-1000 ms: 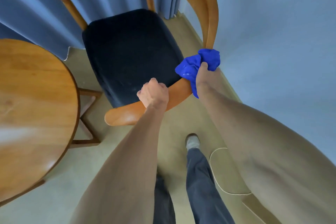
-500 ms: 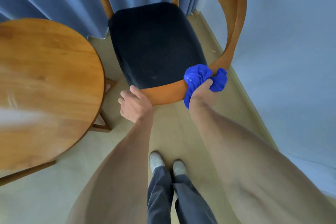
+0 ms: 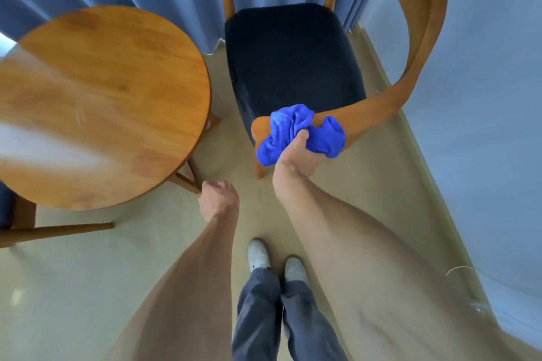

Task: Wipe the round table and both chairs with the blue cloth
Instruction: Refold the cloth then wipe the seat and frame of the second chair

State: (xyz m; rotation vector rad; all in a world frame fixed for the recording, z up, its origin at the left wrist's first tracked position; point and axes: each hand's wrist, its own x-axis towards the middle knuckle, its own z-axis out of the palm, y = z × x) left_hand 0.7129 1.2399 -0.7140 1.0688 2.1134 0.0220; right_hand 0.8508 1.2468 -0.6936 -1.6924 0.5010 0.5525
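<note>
Rubbing the curved wooden arm of the chair (image 3: 404,47), the right hand (image 3: 299,155) squeezes the blue cloth (image 3: 296,132) into a bunched ball, with the thumb pressed into the folds. The cloth sits right on the near end of the arm, where the wood curls round and stops, just in front of the dark seat (image 3: 293,58). The left hand (image 3: 218,199) hangs free over the floor, curled into a loose fist and holding nothing. It touches neither the chair nor the round table (image 3: 102,102), which stands just beside the chair on the left. Only 1 chair shows clearly; a bit of wood and something dark at the far left edge may be the other chair, but I cannot tell. Now the things that could go wrong. Nothing steadies the chair, so a hard push with the cloth might make it slide or turn on the smooth floor. The cloth is all scrunched up, so only a small bit of it touches the wood, and spots could get missed. The arm ends right here, so the cloth might slip off the tip. A loose flap hangs down and could snag on the arm end.
</note>
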